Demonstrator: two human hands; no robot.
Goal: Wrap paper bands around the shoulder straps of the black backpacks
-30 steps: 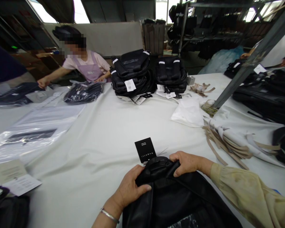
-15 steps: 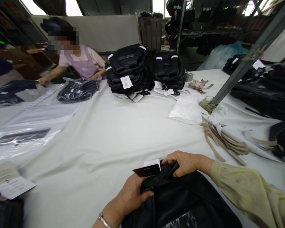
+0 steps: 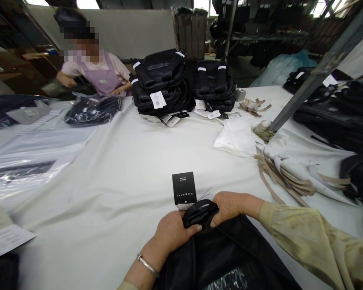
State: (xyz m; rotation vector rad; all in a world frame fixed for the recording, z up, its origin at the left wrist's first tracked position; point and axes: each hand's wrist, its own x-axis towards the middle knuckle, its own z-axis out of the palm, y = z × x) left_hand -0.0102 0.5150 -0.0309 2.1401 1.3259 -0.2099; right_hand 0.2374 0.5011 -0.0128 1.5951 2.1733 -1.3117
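A black backpack [image 3: 211,253] lies at the near edge of the table, its lower part cut off by the frame. My left hand [image 3: 174,231] grips its top left of the carry handle [image 3: 202,206], thumb on the near side. My right hand [image 3: 230,204] holds the top just right of the handle, fingers partly hidden behind the fabric. Beyond my left hand, a black hang tag [image 3: 184,188] with white lettering lies on the white cloth, a thin string near it. Clear film covers a patch [image 3: 230,280] on the bag's front.
Stacked black bags [image 3: 161,86] with tags stand at the back beside another stack [image 3: 214,86]. Beige strips [image 3: 284,181] and a white packet [image 3: 236,137] lie right, near a slanted metal post [image 3: 302,84]. Clear plastic bags [image 3: 39,157] lie left. A co-worker [image 3: 99,72] stands across the table.
The hang tag has swung from beside my left hand to lying flat beyond the bag. The handle now shows as a loop between my hands. The co-worker's arm has drawn in.
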